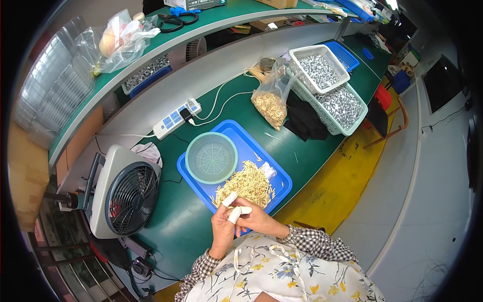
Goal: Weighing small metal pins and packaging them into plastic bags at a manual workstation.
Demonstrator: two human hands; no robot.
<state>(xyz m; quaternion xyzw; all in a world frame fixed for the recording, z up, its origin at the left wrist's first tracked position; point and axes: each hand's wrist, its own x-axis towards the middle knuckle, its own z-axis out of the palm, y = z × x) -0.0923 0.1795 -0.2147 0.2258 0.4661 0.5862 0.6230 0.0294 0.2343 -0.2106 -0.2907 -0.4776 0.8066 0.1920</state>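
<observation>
Setting: green bench (312,151) curving away through a workshop, seen from above, with a raised green shelf (211,22) behind it.
Pile: a heap of small pale-yellow pieces (246,185) lies in the near half of a blue tray (282,176), just ahead of my hands and touching neither that I can see.
Direction: from my hands the pile lies straight forward and slightly right; its long spread runs along the tray's near edge.
Left hand (224,224): raised, fingers wearing white finger cots (230,199), pinched together with the right; whether a piece sits between them is too small to tell.
Right hand (256,217): pressed against the left, cotted fingertips meeting it, and a little nearer to the pile.
Bowl: a round pale-green sieve bowl (211,157) rests in the tray's far left corner, just beside the pile, and looks empty.
Left of tray: a grey desk fan (126,194) stands near, facing right.
Farther out: a white power strip (176,118), a clear bag of pale pieces (271,103), and white baskets of silvery parts (332,85), all well apart from my hands.
</observation>
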